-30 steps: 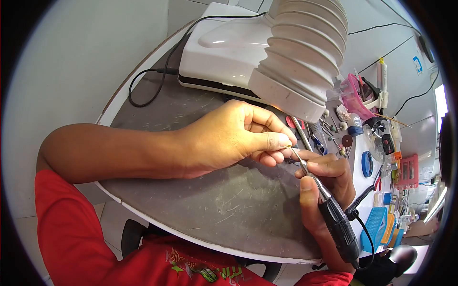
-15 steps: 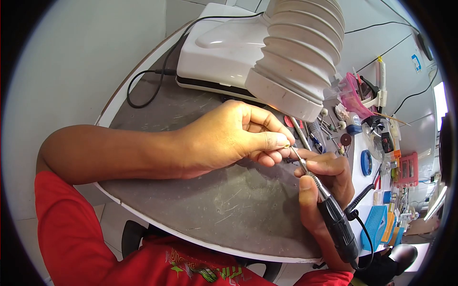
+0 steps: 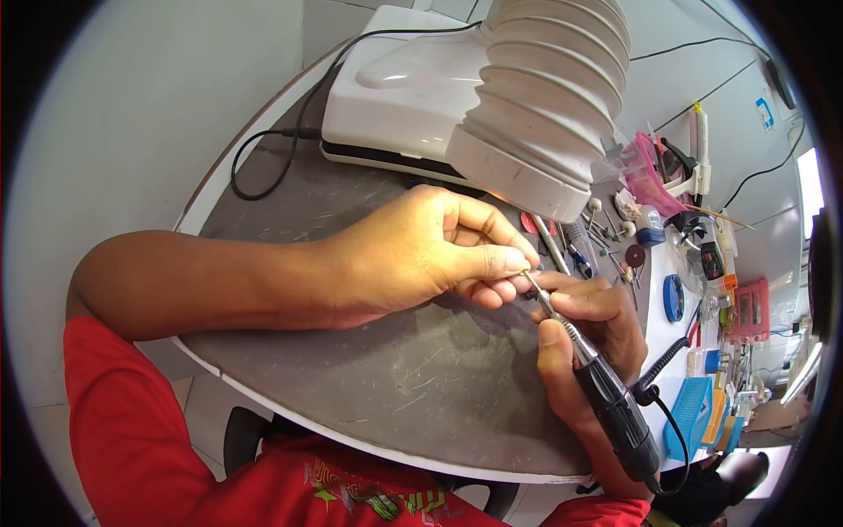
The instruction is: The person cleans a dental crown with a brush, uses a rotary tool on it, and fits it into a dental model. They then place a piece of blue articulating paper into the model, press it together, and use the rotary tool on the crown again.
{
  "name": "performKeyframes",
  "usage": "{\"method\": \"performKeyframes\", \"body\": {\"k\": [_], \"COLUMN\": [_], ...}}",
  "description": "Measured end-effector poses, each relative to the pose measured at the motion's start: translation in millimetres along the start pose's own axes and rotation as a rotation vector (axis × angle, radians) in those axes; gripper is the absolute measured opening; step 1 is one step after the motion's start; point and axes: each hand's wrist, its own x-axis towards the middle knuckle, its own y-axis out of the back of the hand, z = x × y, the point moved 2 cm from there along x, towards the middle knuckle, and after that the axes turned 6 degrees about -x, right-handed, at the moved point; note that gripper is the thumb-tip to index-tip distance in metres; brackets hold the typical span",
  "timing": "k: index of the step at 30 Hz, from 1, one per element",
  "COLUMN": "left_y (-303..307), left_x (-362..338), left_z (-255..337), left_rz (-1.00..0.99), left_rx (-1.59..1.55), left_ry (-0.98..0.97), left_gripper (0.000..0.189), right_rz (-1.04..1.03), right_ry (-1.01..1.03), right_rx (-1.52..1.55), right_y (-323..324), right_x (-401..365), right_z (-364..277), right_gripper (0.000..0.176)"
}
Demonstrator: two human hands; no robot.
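1. Left hand (image 3: pixel 430 255): thumb and fingertips closed in a narrow pinch on small yellowish piece (image 3: pixel 525 271), mostly hidden; held above tabletop (image 3: pixel 413 378), toward its right side.
2. Right hand (image 3: pixel 619 329): wrapped round black-and-silver handpiece (image 3: pixel 610 400), tilted, thin tip up at the piece; exact contact too small to tell. Fingertips close to left hand's.
3. Coiled cord (image 3: pixel 659 364): just right of right hand.
4. Ribbed white hose (image 3: pixel 553 97): mouth above the hands, beside white machine (image 3: pixel 399 97) at tabletop's far edge.
5. Black cable (image 3: pixel 303 119): loops near far-left edge.
6. Metal rod (image 3: pixel 551 243), small bits (image 3: pixel 606 230), brown disc (image 3: pixel 635 256): far-right part, beyond hands.
7. Right, outward: blue ring (image 3: pixel 673 298), blue basket (image 3: pixel 689 413), pink holder (image 3: pixel 650 180), reddish rack (image 3: pixel 753 312).
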Motion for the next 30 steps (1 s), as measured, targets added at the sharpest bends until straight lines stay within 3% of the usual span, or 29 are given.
{"method": "performKeyframes", "body": {"k": [7,30], "left_y": [-0.8,-1.5], "left_x": [-1.2,-1.6], "left_z": [1.3,3.1], "left_rz": [0.013,0.002], "left_rx": [-0.01,0.0], "left_ry": [-0.012,-0.01], "left_gripper": [0.026,0.025], "right_rz": [0.012,0.009], "right_ry": [-0.091,-0.019], "right_rx": [0.075,0.072], "right_y": [3.2,0.9], "right_x": [-4.7,-0.8], "right_z": [-1.6,-2.1], "right_gripper": [0.024,0.021]}}
